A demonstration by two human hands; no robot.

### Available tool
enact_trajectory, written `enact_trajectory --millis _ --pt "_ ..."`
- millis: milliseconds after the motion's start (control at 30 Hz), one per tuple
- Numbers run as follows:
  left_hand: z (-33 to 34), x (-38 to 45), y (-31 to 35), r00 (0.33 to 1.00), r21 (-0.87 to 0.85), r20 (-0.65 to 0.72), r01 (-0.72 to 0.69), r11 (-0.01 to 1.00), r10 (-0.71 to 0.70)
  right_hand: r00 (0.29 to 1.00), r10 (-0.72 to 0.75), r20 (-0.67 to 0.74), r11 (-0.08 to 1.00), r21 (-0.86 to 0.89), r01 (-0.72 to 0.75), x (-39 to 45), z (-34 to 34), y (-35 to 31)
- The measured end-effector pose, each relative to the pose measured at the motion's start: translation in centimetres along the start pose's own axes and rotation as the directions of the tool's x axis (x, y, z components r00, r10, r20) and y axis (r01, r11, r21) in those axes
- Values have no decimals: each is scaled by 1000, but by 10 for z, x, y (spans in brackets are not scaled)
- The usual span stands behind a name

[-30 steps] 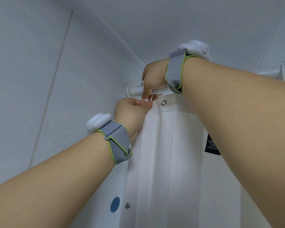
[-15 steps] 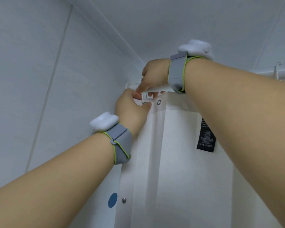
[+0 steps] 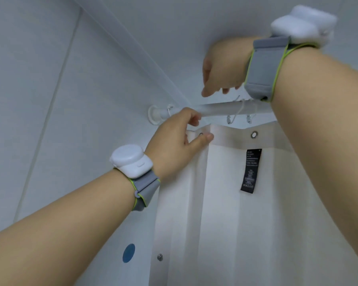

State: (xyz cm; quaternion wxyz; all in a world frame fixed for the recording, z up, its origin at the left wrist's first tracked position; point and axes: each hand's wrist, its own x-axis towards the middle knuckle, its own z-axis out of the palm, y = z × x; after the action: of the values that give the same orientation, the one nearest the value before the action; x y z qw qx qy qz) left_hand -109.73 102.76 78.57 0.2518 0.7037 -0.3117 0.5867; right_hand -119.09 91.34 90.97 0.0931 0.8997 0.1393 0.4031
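Observation:
A white shower curtain [image 3: 225, 203] hangs below a white rod [image 3: 215, 111] fixed to the wall. My left hand [image 3: 174, 145] pinches the curtain's top hem at its left corner, the thumb beside a metal eyelet [image 3: 201, 134]. A second eyelet [image 3: 254, 134] sits further right. My right hand [image 3: 221, 69] hovers above the rod, fingers loosely curled downward, holding nothing. Several white curtain hooks [image 3: 239, 115] dangle from the rod with no curtain on them. Both wrists wear grey straps with white devices.
A wall flange [image 3: 153, 114] carries the rod's left end, with one more hook [image 3: 170, 109] close to it. A black care label [image 3: 251, 169] hangs on the curtain. A blue round sticker [image 3: 128, 252] marks the wall lower left. The ceiling is close overhead.
My right hand has let go at the rod and risen above it. The curtain's corner eyelets now hang free below the hooks, held up by my left hand. The view has moved closer.

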Motion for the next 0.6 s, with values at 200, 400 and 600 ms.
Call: enact_trajectory --millis 200,400,600 --pt "4 1 -13 974 59 198 105 993 -115 993 102 63 995 -15 -101 -9 18 31" --pt "0 6 -16 988 125 132 62 990 -78 955 73 288 927 334 -172 -4 25 45" --pt "-3 6 -11 992 63 97 73 995 -79 981 84 177 996 -24 -81 -2 33 30"
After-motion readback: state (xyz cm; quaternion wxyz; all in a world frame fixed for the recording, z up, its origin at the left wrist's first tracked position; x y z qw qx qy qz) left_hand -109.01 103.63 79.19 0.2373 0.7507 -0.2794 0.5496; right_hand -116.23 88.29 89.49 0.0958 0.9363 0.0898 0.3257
